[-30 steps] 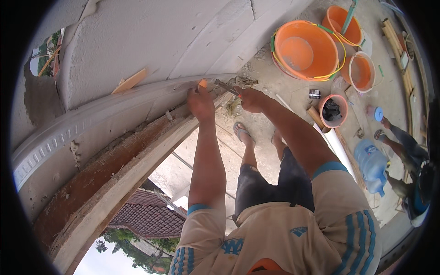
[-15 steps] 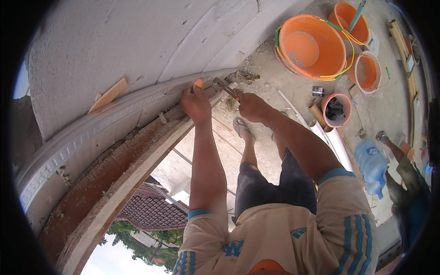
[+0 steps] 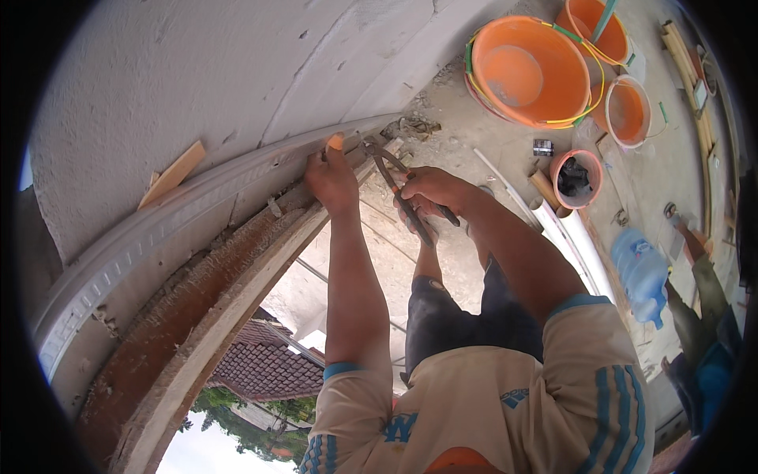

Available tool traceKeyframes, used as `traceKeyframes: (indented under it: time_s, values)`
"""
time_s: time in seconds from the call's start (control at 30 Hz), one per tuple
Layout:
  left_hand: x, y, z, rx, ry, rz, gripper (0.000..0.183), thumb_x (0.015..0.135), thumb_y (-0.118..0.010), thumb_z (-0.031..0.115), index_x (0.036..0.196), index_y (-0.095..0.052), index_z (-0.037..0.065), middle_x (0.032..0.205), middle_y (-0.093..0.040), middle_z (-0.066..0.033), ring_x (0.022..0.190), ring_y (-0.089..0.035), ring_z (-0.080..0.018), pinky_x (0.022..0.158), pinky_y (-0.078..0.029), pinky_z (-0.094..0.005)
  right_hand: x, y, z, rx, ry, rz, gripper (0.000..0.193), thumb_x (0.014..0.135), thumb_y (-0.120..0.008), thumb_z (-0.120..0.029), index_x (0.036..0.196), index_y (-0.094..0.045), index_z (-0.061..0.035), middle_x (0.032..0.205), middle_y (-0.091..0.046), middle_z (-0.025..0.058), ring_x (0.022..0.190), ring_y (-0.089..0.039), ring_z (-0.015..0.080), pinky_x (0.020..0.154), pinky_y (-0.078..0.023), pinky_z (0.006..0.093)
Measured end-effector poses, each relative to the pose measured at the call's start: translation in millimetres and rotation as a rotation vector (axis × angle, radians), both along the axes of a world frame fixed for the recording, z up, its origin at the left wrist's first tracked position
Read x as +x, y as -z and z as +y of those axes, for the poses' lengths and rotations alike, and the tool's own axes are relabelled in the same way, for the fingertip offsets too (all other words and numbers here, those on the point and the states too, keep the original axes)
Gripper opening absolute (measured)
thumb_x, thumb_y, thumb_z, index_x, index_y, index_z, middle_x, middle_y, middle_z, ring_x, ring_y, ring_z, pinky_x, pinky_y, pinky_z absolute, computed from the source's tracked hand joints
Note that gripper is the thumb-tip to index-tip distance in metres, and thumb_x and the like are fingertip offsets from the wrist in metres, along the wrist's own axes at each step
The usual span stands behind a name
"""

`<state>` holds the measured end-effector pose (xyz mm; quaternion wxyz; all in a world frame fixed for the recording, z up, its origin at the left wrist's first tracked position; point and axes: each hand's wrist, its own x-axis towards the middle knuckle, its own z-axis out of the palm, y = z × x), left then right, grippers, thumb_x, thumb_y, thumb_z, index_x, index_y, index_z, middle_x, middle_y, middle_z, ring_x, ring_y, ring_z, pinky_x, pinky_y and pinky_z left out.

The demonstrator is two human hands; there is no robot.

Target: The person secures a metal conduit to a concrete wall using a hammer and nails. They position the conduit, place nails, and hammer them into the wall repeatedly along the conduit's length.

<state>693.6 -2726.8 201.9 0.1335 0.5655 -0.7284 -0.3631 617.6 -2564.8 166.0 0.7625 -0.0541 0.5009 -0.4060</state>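
Here's your right hand (image 3: 436, 189), fingers wrapped around a pair of pincers (image 3: 385, 171), and look at those handles, spread well apart across your palm! The pincers' head points up and to the left, right by the metal channel (image 3: 118, 251) near the far end of the wooden beam (image 3: 229, 299); whether it touches anything there, you can't tell from this view. Over to your left hand (image 3: 332, 183): fingers curled in at the channel, an orange patch showing at one tip, just beside the pincers' head. Whether it grips the channel or only leans on it, you can't tell. The channel runs along the foot of the grey wall (image 3: 197, 79), with a thin piece of wood (image 3: 174, 174) tilted against the wall further left.

Beyond your right arm, a big orange tub (image 3: 570, 71) stands on the floor (image 3: 450, 142) near its edge along the wall, two smaller orange buckets close by. Nearer you, a small bucket (image 3: 559, 197) holds something black, white pipes (image 3: 583, 241) lie alongside, and a blue water jug (image 3: 641, 272) sits near another person's leg (image 3: 711, 288).
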Motion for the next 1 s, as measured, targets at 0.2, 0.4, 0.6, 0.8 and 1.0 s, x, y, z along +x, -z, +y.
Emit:
traceKeyframes:
  time_s: [0.2,0.4,0.6,0.8,1.0]
  values:
    - [-7.0,-14.0,7.6,-0.001,-0.014,0.010,0.037,0.088,-0.062,0.025,0.100,-0.065,-0.010,0.089,-0.068,-0.0234,0.082,-0.064,-0.0302,0.079,-0.048,-0.0373,-2.3,-1.0,3.5,0.020,-0.250,0.514,0.039,0.081,-0.055,-0.009,0.118,-0.047,0.0007,0.099,-0.062,0.0241,0.085,-0.063,0.0374,0.075,-0.052,0.0448]
    - [3.4,8.6,0.8,-0.053,0.004,0.009,0.041,0.088,-0.062,0.028,0.102,-0.064,-0.010,0.097,-0.068,-0.0262,0.089,-0.065,-0.0367,0.082,-0.048,-0.0404,16.3,-1.3,59.4,-0.088,0.451,-0.733,0.028,0.085,-0.056,-0.007,0.111,-0.052,0.0009,0.090,-0.063,0.0162,0.080,-0.065,0.0291,0.065,-0.056,0.0444]
    - [-6.1,1.3,19.4,-0.222,0.025,-0.104,0.060,0.089,-0.061,0.044,0.111,-0.062,-0.011,0.105,-0.066,-0.0294,0.098,-0.064,-0.0412,0.086,-0.048,-0.0447,37.5,-25.3,226.9,0.296,-0.023,-0.041,0.015,0.084,-0.060,-0.010,0.096,-0.055,-0.0012,0.081,-0.061,0.0122,0.072,-0.064,0.0206,0.062,-0.055,0.0390]
    - [-31.0,14.5,-1.8,-0.151,0.038,-0.580,0.079,0.087,-0.054,0.062,0.085,-0.068,-0.016,0.088,-0.066,-0.0325,0.086,-0.066,-0.0433,0.080,-0.050,-0.0487,81.0,-16.1,311.6,0.429,-0.123,0.232,0.018,0.079,-0.057,-0.012,0.090,-0.057,0.0014,0.069,-0.062,0.0088,0.063,-0.064,0.0178,0.060,-0.051,0.0345]
    - [-27.0,27.6,-5.4,-0.298,0.106,-0.415,0.073,0.088,-0.056,0.057,0.070,-0.066,-0.012,0.074,-0.065,-0.0294,0.072,-0.064,-0.0420,0.072,-0.050,-0.0479,89.1,-28.8,302.1,0.456,-0.125,0.257,0.019,0.080,-0.059,-0.015,0.088,-0.059,0.0018,0.071,-0.065,0.0105,0.065,-0.063,0.0193,0.063,-0.050,0.0343]
